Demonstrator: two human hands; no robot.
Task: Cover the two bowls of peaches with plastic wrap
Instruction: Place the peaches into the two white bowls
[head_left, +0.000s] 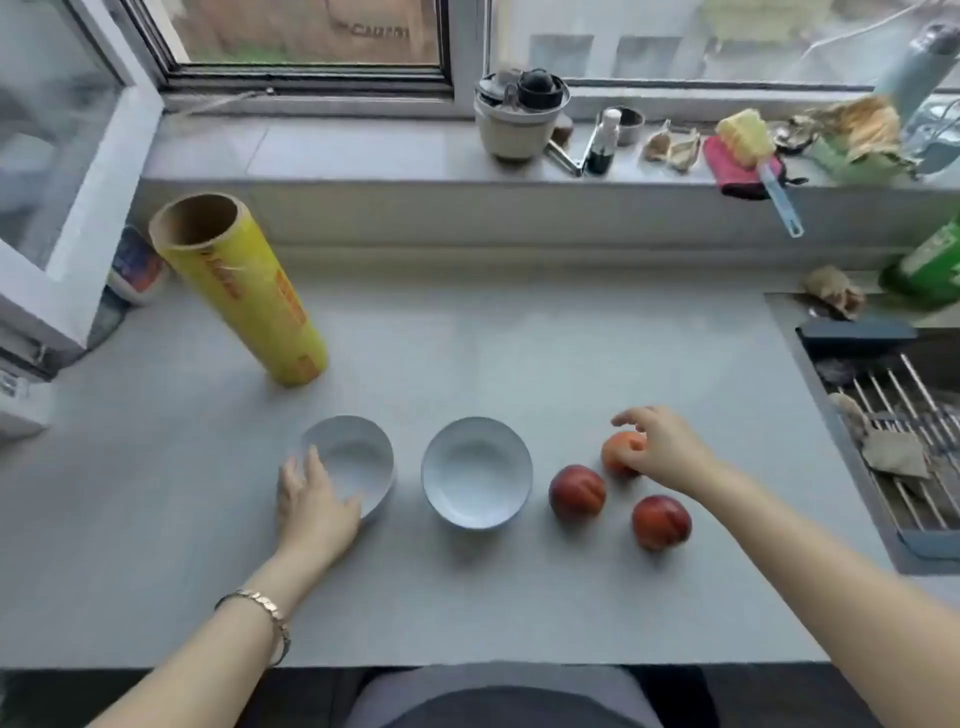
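Two white bowls stand on the grey counter, both with nothing in them: the left bowl (358, 457) and the right bowl (476, 470). My left hand (313, 503) holds the near left side of the left bowl, thumb curled on its rim. Three peaches lie to the right of the bowls. My right hand (655, 451) curls its fingers over the far peach (618, 457). The middle peach (577, 492) and the near peach (661, 521) lie free. A yellow roll of plastic wrap (244, 291) stands tilted at the back left.
A sink with a metal rack (893, 415) lies at the right edge of the counter. The windowsill behind holds a chopper jar (519, 114), a small bottle (605, 140), a brush (753, 150) and rags. A green bottle (930, 260) stands far right, a small tub (136, 267) far left.
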